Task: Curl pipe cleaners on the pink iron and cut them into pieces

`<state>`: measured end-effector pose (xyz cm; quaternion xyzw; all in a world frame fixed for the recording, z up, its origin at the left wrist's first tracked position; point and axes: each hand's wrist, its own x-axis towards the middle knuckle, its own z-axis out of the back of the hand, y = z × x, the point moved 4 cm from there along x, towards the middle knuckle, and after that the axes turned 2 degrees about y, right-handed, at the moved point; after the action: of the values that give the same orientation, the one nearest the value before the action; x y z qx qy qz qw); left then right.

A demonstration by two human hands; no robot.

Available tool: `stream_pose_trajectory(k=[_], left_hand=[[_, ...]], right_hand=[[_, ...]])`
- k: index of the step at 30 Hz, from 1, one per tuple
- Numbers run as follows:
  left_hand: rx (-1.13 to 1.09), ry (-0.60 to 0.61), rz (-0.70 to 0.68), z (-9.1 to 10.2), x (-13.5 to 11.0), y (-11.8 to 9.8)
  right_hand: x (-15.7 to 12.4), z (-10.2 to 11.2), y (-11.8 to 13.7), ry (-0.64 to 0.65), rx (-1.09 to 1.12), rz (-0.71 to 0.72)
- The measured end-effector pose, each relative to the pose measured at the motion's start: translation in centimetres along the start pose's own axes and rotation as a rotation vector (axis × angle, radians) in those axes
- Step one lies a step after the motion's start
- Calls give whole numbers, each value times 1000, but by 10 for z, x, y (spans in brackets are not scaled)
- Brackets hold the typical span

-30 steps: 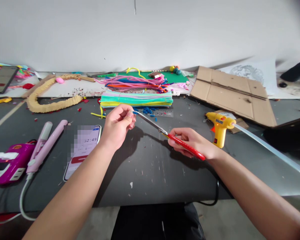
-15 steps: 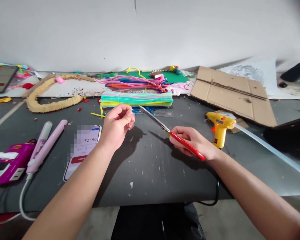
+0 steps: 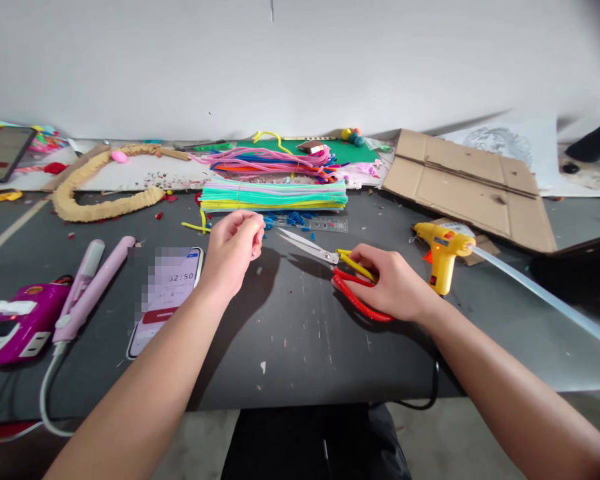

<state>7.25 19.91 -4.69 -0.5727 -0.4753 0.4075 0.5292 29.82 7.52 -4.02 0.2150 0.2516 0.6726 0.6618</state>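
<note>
My right hand (image 3: 390, 280) grips a pair of scissors (image 3: 325, 256) by their red and yellow handles, the blades slightly parted and pointing up and left. My left hand (image 3: 235, 250) is closed in a pinch left of the blade tips, apart from them. Whatever its fingers hold is hidden or too small to make out. Small blue cut pieces (image 3: 297, 219) lie just behind the hands, around a clear ruler (image 3: 330, 225). Further back is a bundle of pipe cleaners (image 3: 275, 195) in mint, yellow and pale shades.
A yellow glue gun (image 3: 443, 250) with a long glue stick stands right of my right hand, before flattened cardboard (image 3: 465, 187). On the left lie a phone (image 3: 167, 300), a pink hair straightener (image 3: 97, 287) and a purple power strip (image 3: 25, 327). Pink pipe cleaners (image 3: 275, 159) lie at the back.
The scissors have turned in my right hand, showing both handles, and their blades have parted and lowered. Blue pieces now show more clearly by the ruler. My left hand has shifted slightly left.
</note>
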Motion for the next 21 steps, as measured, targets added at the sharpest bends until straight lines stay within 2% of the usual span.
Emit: stream_pose_trajectory(k=[10, 21], left_hand=[[47, 97, 9, -2, -2, -3], [37, 102, 30, 0, 0, 2]], right_hand=[[1, -1, -3, 51, 139, 29], [0, -2, -4, 91, 207, 26]])
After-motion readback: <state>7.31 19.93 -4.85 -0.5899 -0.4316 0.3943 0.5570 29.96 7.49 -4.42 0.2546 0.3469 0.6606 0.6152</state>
